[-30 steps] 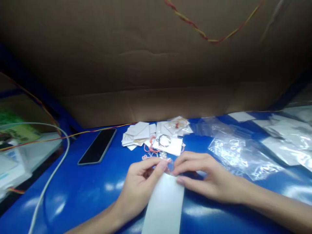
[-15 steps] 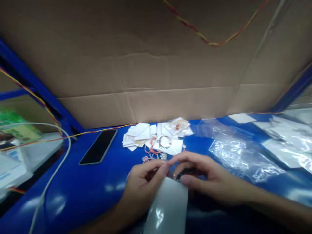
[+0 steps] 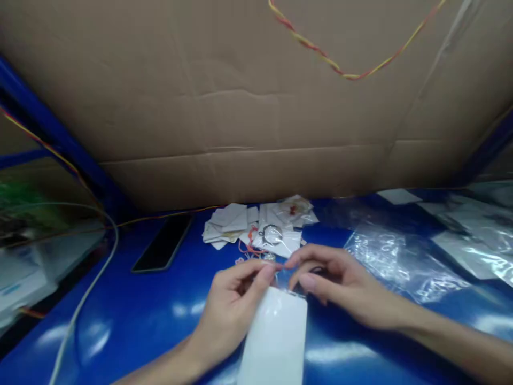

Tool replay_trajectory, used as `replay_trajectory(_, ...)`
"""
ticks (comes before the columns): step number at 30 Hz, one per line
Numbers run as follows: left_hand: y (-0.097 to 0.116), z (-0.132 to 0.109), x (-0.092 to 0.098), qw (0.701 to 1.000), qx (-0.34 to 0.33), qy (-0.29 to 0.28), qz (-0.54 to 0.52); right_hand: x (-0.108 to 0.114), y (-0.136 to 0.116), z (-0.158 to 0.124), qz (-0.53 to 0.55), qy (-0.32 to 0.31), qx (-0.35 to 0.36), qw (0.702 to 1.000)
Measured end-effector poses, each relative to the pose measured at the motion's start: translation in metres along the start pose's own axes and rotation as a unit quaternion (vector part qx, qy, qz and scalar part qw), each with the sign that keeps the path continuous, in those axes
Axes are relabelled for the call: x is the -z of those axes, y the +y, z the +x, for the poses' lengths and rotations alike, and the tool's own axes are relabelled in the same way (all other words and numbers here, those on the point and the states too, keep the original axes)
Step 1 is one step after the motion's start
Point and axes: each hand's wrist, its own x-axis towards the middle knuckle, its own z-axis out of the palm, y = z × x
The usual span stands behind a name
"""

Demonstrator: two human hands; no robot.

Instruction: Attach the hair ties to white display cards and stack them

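A white card in a clear plastic sleeve (image 3: 276, 337) hangs upright between my hands. My left hand (image 3: 240, 299) pinches the sleeve's upper left corner between thumb and forefinger. Beside the top edge, my right hand (image 3: 336, 283) has its thumb and fingers closed around a thin dark cord (image 3: 317, 269), mostly hidden by the fingers. Just beyond my fingertips, small charms and an orange cord (image 3: 250, 245) lie near a bagged dark bracelet (image 3: 271, 234).
White cards (image 3: 228, 222) are piled at the back. A black phone (image 3: 162, 243) lies left of them. Clear plastic bags (image 3: 396, 262) spread to the right, beside more white packets (image 3: 460, 254). A white cable (image 3: 86, 294) curves across the left side.
The white card shows more face-on and slightly higher. My right hand's fingers have shifted a little, and less of the dark cord shows between them.
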Motion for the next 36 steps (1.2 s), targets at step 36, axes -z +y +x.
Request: replay_trajectory(36, -0.003, -0.004, -0.004, 0.983, 0.079, -0.105, -0.128, 0.007, 0.009, 0.005, -0.066, 0.206, 0.023, 0.976)
